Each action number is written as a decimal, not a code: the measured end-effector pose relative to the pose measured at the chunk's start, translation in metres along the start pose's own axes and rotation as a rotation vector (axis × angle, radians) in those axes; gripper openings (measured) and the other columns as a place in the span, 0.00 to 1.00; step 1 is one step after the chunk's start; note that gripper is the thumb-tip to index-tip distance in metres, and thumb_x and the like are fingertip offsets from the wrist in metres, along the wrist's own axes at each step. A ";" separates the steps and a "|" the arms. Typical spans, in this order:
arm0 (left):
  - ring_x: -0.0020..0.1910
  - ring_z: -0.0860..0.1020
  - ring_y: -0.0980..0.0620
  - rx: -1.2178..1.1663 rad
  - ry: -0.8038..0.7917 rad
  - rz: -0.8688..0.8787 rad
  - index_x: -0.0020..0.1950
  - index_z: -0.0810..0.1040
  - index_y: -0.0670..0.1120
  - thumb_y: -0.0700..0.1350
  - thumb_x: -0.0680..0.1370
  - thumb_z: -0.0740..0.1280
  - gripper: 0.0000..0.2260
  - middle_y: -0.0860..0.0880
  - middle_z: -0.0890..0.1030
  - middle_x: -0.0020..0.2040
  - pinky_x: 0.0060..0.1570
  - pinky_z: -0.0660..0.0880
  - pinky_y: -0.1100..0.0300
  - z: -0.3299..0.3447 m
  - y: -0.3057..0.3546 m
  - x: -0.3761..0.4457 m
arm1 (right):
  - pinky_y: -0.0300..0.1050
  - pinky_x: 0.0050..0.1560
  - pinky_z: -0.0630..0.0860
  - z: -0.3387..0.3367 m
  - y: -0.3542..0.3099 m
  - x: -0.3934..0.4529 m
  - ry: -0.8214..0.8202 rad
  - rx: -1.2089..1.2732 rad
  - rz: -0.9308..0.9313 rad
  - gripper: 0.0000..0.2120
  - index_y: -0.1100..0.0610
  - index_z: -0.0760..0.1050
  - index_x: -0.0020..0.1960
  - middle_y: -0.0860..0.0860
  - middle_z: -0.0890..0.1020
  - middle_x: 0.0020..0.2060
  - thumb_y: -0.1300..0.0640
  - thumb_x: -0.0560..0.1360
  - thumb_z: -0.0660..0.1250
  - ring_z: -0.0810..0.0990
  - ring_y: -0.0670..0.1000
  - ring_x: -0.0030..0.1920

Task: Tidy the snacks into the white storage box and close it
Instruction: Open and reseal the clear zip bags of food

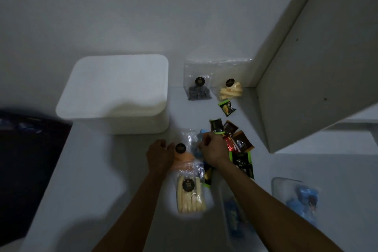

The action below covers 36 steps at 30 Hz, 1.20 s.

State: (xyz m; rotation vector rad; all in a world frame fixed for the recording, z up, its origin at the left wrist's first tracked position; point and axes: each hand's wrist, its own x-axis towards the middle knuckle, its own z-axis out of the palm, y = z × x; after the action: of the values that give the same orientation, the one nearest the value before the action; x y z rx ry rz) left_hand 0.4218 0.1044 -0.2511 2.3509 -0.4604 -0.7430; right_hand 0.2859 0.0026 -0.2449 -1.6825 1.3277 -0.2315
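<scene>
Head view: one white storage box (114, 96), lid on, stands on the table (92, 170) at 10 o'clock from the hands. Four clear bags with round dark labels are counted: an orange-snack bag (183, 158) between the hands, a pale-stick bag (190, 195) at 6 o'clock from it, a dark-snack bag (198, 90) and a yellow-stick bag (230, 90) at 12 o'clock. Small wrapped packets (235, 143) cluster at 3 o'clock; blur prevents counting them. Left hand (160, 154) and right hand (213, 149) each show a clenched grip on the orange-snack bag's edges.
</scene>
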 end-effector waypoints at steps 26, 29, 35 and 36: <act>0.39 0.81 0.51 -0.357 0.103 0.286 0.43 0.83 0.48 0.50 0.77 0.69 0.07 0.52 0.83 0.37 0.40 0.76 0.53 -0.037 0.015 -0.033 | 0.38 0.38 0.79 -0.041 -0.055 -0.020 -0.030 0.399 -0.198 0.03 0.59 0.82 0.45 0.51 0.81 0.34 0.61 0.73 0.74 0.80 0.42 0.34; 0.40 0.81 0.53 -0.440 0.134 0.416 0.45 0.83 0.49 0.49 0.77 0.69 0.06 0.52 0.83 0.39 0.40 0.78 0.52 -0.054 0.040 -0.048 | 0.47 0.38 0.81 -0.066 -0.073 -0.038 -0.017 0.382 -0.268 0.02 0.57 0.82 0.44 0.52 0.82 0.35 0.60 0.72 0.75 0.80 0.47 0.34; 0.44 0.82 0.50 -0.640 0.073 0.552 0.46 0.82 0.48 0.45 0.78 0.69 0.03 0.50 0.84 0.41 0.46 0.78 0.57 -0.085 0.090 -0.082 | 0.35 0.30 0.73 -0.115 -0.107 -0.075 0.041 0.364 -0.386 0.07 0.64 0.80 0.47 0.52 0.78 0.33 0.60 0.74 0.73 0.77 0.41 0.30; 0.45 0.82 0.50 -0.644 0.061 0.559 0.45 0.82 0.49 0.45 0.78 0.69 0.03 0.51 0.84 0.41 0.46 0.78 0.58 -0.089 0.097 -0.086 | 0.31 0.31 0.73 -0.122 -0.112 -0.080 0.044 0.335 -0.405 0.07 0.65 0.80 0.48 0.51 0.78 0.34 0.61 0.74 0.73 0.77 0.39 0.30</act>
State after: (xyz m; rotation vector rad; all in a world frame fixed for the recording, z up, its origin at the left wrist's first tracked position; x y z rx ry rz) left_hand 0.3963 0.1146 -0.0967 1.5359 -0.6910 -0.4555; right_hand 0.2489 -0.0013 -0.0648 -1.6450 0.9053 -0.6917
